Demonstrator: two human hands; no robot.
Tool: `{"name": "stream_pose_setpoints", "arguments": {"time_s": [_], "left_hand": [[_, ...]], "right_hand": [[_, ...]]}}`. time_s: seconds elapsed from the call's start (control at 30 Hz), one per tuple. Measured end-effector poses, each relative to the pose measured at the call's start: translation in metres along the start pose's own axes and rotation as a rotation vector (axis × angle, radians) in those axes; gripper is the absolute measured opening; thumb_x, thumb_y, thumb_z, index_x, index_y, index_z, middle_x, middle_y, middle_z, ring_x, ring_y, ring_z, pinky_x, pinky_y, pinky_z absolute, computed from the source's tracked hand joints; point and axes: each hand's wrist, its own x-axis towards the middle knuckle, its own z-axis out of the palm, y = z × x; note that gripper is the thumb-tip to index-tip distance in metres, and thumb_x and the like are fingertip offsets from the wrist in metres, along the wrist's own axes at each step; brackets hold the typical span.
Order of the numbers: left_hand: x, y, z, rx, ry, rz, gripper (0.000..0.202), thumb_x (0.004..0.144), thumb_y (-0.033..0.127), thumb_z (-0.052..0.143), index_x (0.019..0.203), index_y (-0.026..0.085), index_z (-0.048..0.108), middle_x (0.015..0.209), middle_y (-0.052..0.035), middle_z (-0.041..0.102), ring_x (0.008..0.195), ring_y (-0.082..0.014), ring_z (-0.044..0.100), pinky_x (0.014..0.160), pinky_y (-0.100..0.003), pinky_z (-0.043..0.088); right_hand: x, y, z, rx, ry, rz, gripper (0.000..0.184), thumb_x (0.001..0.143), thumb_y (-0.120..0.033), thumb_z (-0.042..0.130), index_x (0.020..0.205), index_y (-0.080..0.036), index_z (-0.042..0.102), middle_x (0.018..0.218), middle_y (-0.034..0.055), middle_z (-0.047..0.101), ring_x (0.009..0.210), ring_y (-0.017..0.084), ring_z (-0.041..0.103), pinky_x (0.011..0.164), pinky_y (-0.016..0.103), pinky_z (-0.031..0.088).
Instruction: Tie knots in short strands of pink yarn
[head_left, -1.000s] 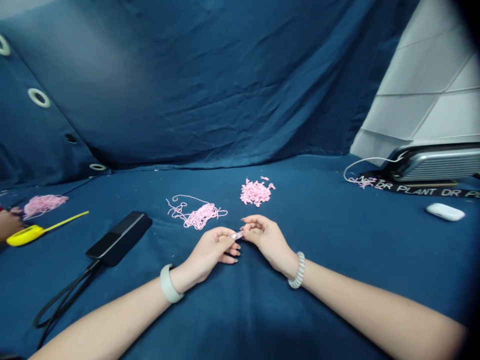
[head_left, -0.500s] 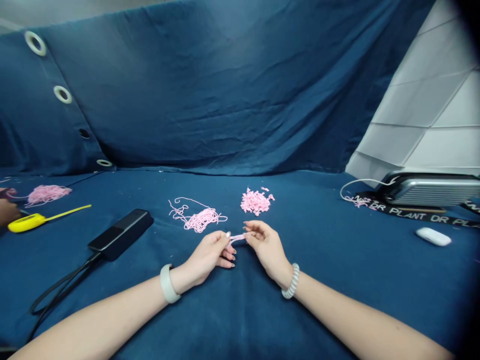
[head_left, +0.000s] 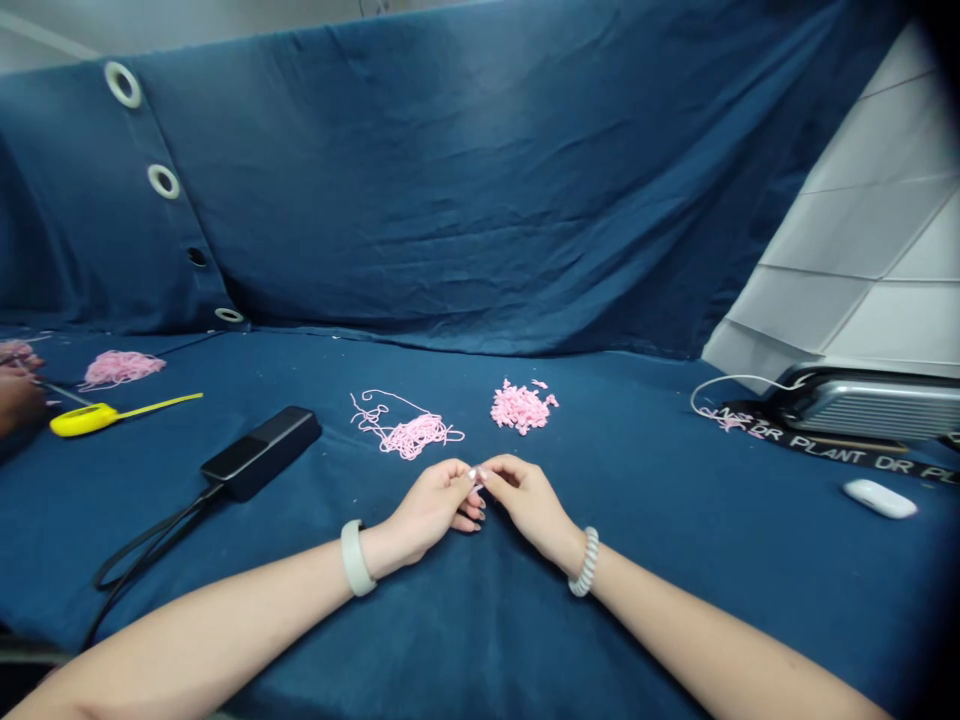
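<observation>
On my feed the left hand (head_left: 435,505) and right hand (head_left: 526,500) met on the desk (head_left: 675,560), a string piece (head_left: 475,478) between their fingertips. Behind them sat a string tangle (head_left: 409,433), left, and a heap of cut bits (head_left: 523,407), right. Power bank (head_left: 261,452) lay further left, tape measure (head_left: 88,418) beyond it, earbud case (head_left: 879,497) far right.

Creased blue cloth (head_left: 480,200) lies flat in front and rises behind, white tiled wall (head_left: 885,270) at right

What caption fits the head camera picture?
Left hand and right hand pinch a short pink string piece over blue cloth.
</observation>
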Motion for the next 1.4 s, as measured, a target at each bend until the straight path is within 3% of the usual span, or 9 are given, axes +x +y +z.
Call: {"name": "stream_pose_setpoints", "arguments": {"time_s": [0.07, 0.27, 0.43, 0.63, 0.87, 1.0, 1.17, 1.4], "left_hand": [[-0.0001, -0.0001, 0.0005, -0.008, 0.006, 0.009, 0.031, 0.077, 0.045, 0.058, 0.077, 0.015, 0.049, 0.062, 0.0018, 0.053, 0.055, -0.0080, 0.054, 0.054, -0.022, 0.050], [0.0016, -0.0022, 0.0034, -0.005, 0.041, 0.036, 0.036, 0.079, 0.050, 0.052, 0.074, 0.015, 0.047, 0.060, 0.0034, 0.048, 0.051, -0.0063, 0.050, 0.051, -0.020, 0.050], [0.0016, -0.0018, 0.0082, -0.006, 0.091, 0.059, 0.039, 0.078, 0.054, 0.051, 0.071, 0.016, 0.045, 0.057, 0.0035, 0.047, 0.051, -0.0071, 0.050, 0.048, -0.019, 0.048], [0.0007, -0.0003, 0.0078, -0.029, 0.116, 0.051, 0.039, 0.077, 0.054, 0.053, 0.071, 0.016, 0.047, 0.059, 0.0026, 0.048, 0.053, -0.0079, 0.050, 0.048, -0.021, 0.050], [0.0004, 0.0005, 0.0060, -0.070, 0.071, 0.018, 0.038, 0.079, 0.052, 0.051, 0.071, 0.015, 0.047, 0.062, 0.0011, 0.051, 0.054, -0.0084, 0.053, 0.051, -0.023, 0.051], [0.0000, 0.0006, 0.0056, -0.083, 0.086, 0.056, 0.039, 0.079, 0.052, 0.052, 0.071, 0.014, 0.050, 0.068, -0.0019, 0.053, 0.064, -0.0110, 0.055, 0.054, -0.023, 0.052], [-0.0006, -0.0006, 0.0043, -0.100, 0.097, 0.096, 0.035, 0.080, 0.049, 0.052, 0.083, 0.013, 0.057, 0.089, -0.0078, 0.058, 0.084, -0.0156, 0.056, 0.062, -0.025, 0.053], [-0.0052, 0.0021, 0.0018, -0.142, 0.106, 0.073, 0.025, 0.079, 0.039, 0.059, 0.084, 0.014, 0.057, 0.099, -0.0090, 0.059, 0.081, -0.0141, 0.056, 0.061, -0.024, 0.051]], "right_hand": [[0.0003, -0.0003, -0.0001, -0.040, -0.018, -0.005, 0.023, 0.077, -0.037, 0.057, 0.072, -0.015, 0.064, 0.072, 0.0028, 0.063, 0.068, 0.015, 0.055, 0.066, 0.028, 0.042], [-0.0009, 0.0006, 0.0009, -0.086, -0.107, -0.047, 0.021, 0.080, -0.033, 0.054, 0.085, -0.016, 0.066, 0.078, 0.0032, 0.065, 0.070, 0.015, 0.057, 0.066, 0.027, 0.042], [-0.0021, 0.0005, 0.0013, -0.226, -0.043, -0.130, 0.020, 0.081, -0.031, 0.054, 0.070, -0.018, 0.065, 0.073, 0.0023, 0.062, 0.070, 0.015, 0.054, 0.068, 0.028, 0.041], [-0.0029, 0.0006, 0.0004, -0.189, 0.028, -0.185, 0.020, 0.079, -0.032, 0.054, 0.066, -0.019, 0.059, 0.074, 0.0020, 0.056, 0.070, 0.015, 0.051, 0.067, 0.027, 0.039], [-0.0016, 0.0027, -0.0035, -0.086, 0.053, -0.071, 0.036, 0.084, -0.047, 0.046, 0.063, -0.018, 0.051, 0.059, -0.0021, 0.046, 0.059, 0.012, 0.042, 0.058, 0.025, 0.034], [0.0014, 0.0055, -0.0047, -0.022, 0.136, -0.050, 0.042, 0.082, -0.053, 0.045, 0.060, -0.018, 0.048, 0.058, -0.0023, 0.045, 0.057, 0.012, 0.041, 0.057, 0.025, 0.034], [0.0011, 0.0047, -0.0037, 0.025, 0.158, -0.016, 0.042, 0.083, -0.054, 0.045, 0.061, -0.018, 0.046, 0.057, -0.0025, 0.044, 0.057, 0.012, 0.042, 0.058, 0.025, 0.035], [0.0024, 0.0060, -0.0017, 0.091, 0.186, -0.005, 0.041, 0.083, -0.054, 0.045, 0.063, -0.018, 0.047, 0.060, -0.0019, 0.049, 0.057, 0.012, 0.045, 0.056, 0.024, 0.037]]}}
